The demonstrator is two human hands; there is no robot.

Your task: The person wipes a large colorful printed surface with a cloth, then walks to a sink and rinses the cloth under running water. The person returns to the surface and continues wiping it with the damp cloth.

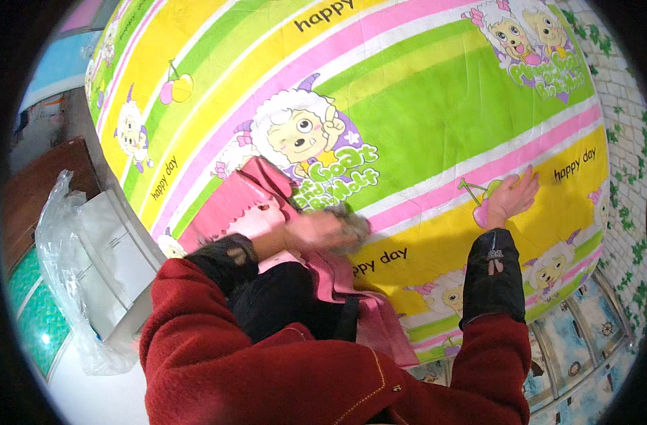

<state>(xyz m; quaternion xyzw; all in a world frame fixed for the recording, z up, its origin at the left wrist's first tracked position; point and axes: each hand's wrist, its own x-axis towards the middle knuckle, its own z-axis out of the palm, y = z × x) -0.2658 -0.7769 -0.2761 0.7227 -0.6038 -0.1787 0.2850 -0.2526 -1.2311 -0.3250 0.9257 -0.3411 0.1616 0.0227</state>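
Observation:
My left hand (318, 229), blurred, is at the front of a printed bed cover (408, 133) with yellow, green and pink stripes and cartoon sheep. It is closed around a grey-brown, fuzzy clump (351, 226); blur hides what exactly this is. Beneath and beside that wrist is pink, leather-like material (225, 210) with a zigzag edge, and a folded pink strip (366, 303) runs down towards my lap. My right hand (515, 192) holds nothing. Its fingers are apart over the yellow stripe, by a printed cherry; whether it touches the cover cannot be told.
Left of the bed, a clear plastic bag (63, 287) lies against a pale grey box-like piece (108, 255). Further out are a brown wooden panel (52, 180) and a glittery green surface (44, 313). Ivy-and-brick patterned covering (626, 159) lines the right side, above patterned flooring (578, 340).

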